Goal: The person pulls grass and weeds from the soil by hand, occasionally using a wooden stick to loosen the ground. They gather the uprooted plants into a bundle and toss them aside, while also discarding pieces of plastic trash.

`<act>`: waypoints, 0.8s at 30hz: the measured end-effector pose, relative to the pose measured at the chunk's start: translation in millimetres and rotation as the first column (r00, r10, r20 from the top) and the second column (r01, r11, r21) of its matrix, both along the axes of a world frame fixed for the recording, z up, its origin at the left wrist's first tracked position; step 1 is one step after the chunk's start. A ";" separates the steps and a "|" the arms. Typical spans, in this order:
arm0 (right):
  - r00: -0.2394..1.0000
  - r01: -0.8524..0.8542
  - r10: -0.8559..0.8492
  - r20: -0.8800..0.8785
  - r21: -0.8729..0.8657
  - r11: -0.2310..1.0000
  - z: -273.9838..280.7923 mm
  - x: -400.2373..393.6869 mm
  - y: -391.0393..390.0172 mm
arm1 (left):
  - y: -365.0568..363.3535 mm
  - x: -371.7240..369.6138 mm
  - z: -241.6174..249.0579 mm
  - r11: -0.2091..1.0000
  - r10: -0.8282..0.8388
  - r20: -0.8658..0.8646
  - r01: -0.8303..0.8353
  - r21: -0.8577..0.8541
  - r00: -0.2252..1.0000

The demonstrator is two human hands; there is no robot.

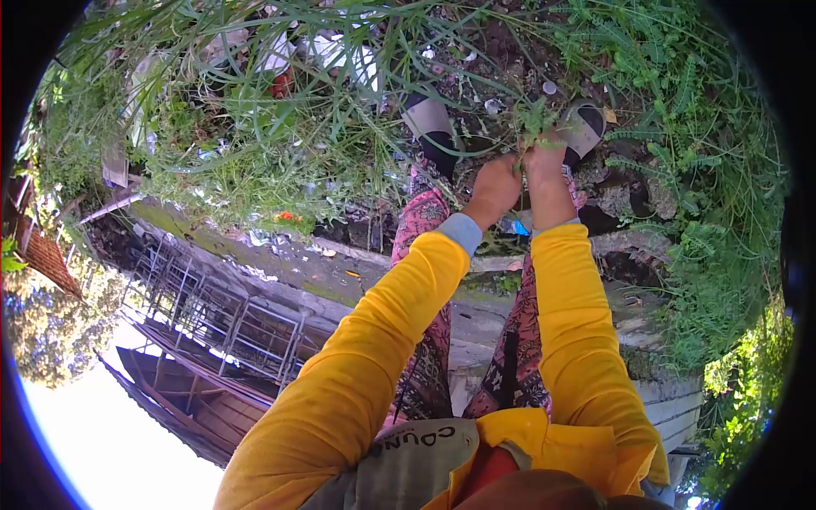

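Note:
My left hand [495, 189], in a yellow sleeve with a grey cuff, is closed with its fingers bent inward beside my other hand; what it holds, if anything, is hidden. Close against it on the right, my right hand [546, 163] is closed around a small leafy green plant [535, 119], whose leaves stick out above the fingers. Both hands are low over the ground between my two shoes, the left shoe [429, 119] and the right shoe [583, 127].
Long grass [340, 110] hangs over the upper left, with white litter [344, 55] in it. Ferny weeds [688, 170] grow on the right. A concrete ledge [340, 276] crosses behind my legs. Metal frames [221, 314] and a wooden roof [200, 408] show at lower left.

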State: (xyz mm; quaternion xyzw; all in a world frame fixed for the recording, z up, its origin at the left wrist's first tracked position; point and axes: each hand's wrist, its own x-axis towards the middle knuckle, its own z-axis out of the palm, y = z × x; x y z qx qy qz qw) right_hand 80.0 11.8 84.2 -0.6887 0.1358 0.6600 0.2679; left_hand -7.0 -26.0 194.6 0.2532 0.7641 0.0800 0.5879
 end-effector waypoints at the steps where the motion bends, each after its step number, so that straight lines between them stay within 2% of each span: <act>1: 0.997 0.067 -0.065 -0.031 0.052 0.996 -7.7 -3.5 3.3 | 3.6 -1.9 -6.9 0.999 -0.008 -0.001 0.008 0.037 1.000; 4: 0.982 -0.153 0.161 0.095 -0.084 0.985 1.9 -16.3 28.6 | 6.0 -1.9 -13.4 0.999 -0.052 0.000 0.052 -0.011 0.999; 5: 0.980 -0.196 0.191 -0.054 -0.123 0.973 4.1 -15.0 37.9 | 3.5 -2.1 -12.5 0.999 -0.044 0.004 0.044 0.002 0.999; 8: 0.913 -0.341 0.254 -0.319 -0.253 0.905 17.2 -37.4 72.5 | -3.8 -8.4 -8.9 1.000 0.004 0.008 -0.004 0.019 1.000; 11: 0.781 -0.444 0.355 -0.515 -0.057 0.894 -10.7 -53.1 52.7 | -11.1 -28.1 -2.3 0.996 0.087 0.013 -0.087 -0.031 0.996; 13: 0.720 -0.514 0.450 -0.527 0.030 0.857 -17.4 -77.3 32.3 | -19.8 -60.9 9.9 0.991 0.118 0.035 -0.116 -0.071 0.992; 14: 0.687 -0.548 0.500 -0.527 0.076 0.833 -14.7 -90.9 27.5 | -28.1 -82.8 19.2 0.997 0.075 0.033 -0.074 -0.018 0.997; 15: 0.599 -0.702 0.626 -0.499 0.048 0.710 7.8 -98.1 37.5 | -42.6 -111.6 26.7 0.999 0.030 0.027 -0.031 0.039 0.999; 16: 0.585 -0.714 0.641 -0.497 0.060 0.698 24.0 -102.7 36.9 | -99.8 -143.9 16.2 0.865 -0.270 -0.267 0.355 0.354 0.925; 17: 0.572 -0.723 0.654 -0.496 0.072 0.687 38.5 -107.0 35.0 | -112.7 -181.2 38.2 0.994 -0.111 -0.104 0.110 -0.016 0.988; 18: 0.558 -0.733 0.666 -0.495 0.083 0.675 46.1 -111.5 35.2 | -113.2 -216.2 68.8 0.991 -0.106 -0.142 0.094 -0.094 0.984; 19: 0.487 -0.795 0.716 -0.500 0.085 0.600 45.2 -114.1 32.6 | -137.3 -257.5 90.7 0.974 -0.213 -0.251 0.185 -0.130 0.944; 20: 0.482 -0.799 0.725 -0.492 0.094 0.594 42.5 -111.6 26.4 | -155.2 -301.7 112.6 0.891 -0.121 -0.317 -0.038 -0.453 0.941; 21: 0.476 -0.803 0.734 -0.484 0.101 0.587 39.4 -105.1 17.5 | -187.4 -347.7 137.0 0.955 -0.266 -0.432 0.174 -0.241 0.862; 22: 0.469 -0.808 0.744 -0.476 0.108 0.579 37.4 -99.6 10.7 | -208.5 -387.7 165.4 0.854 -0.463 -0.522 0.202 -0.479 0.716; 23: 0.465 -0.847 0.799 -0.381 0.071 0.527 38.7 -96.9 7.5 | -215.1 -412.9 194.3 0.768 -0.490 -0.573 0.015 -0.640 0.656; 24: 0.316 -0.911 0.913 -0.259 0.185 0.368 24.8 -90.9 -3.2 | -263.0 -454.3 213.3 0.775 -0.603 -0.681 0.101 -0.624 0.416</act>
